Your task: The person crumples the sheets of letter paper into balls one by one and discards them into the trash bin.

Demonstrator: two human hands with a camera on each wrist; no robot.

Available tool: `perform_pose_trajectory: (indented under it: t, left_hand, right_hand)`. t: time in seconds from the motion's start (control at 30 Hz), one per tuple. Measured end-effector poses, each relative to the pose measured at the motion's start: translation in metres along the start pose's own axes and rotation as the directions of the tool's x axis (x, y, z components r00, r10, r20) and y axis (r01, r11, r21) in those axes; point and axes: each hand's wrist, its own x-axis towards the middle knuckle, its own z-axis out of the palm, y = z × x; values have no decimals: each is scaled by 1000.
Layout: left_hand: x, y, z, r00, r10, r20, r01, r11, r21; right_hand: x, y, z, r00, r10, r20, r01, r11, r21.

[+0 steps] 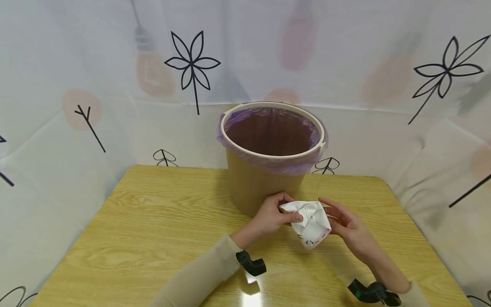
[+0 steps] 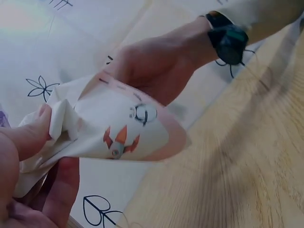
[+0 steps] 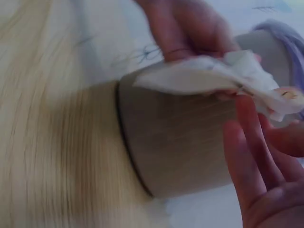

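A crumpled white paper napkin (image 1: pixel 312 224) with a pink border hangs over the table in front of the bin; the left wrist view shows a rocket printed on the napkin (image 2: pixel 128 126). My left hand (image 1: pixel 273 215) pinches its left side, thumb on top and fingers beneath. At the opposite side is my right hand (image 1: pixel 354 234), its fingers spread and slightly bent. In the right wrist view the fingertips of the right hand (image 3: pixel 266 175) reach the napkin's underside, with the thumb apart from the fingers.
Behind the hands a tan waste bin (image 1: pixel 258 183) stands at the back of the wooden table (image 1: pixel 153 226). A purple liner bag (image 1: pixel 297 165) folds over its top, held by a cream ring (image 1: pixel 276 157). White printed cloth (image 1: pixel 115 59) hangs behind and at both sides.
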Motion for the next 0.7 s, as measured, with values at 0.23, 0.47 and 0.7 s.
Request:
perform_pose_trajectory:
  t: [0.23, 0.47, 0.7]
  left_hand:
    - [1, 2, 0, 994, -87, 60, 94, 988, -120]
    - [1, 4, 0, 988, -130, 86, 140, 984, -112]
    - [2, 1, 3, 994, -95, 50, 100, 990, -96]
  right_hand:
    - [6, -3, 7, 954, -298, -38, 264, 890, -373]
    - [15, 1, 8, 861, -502, 74, 492, 790, -366]
    - [17, -1, 19, 886, -459, -70, 358, 771, -526]
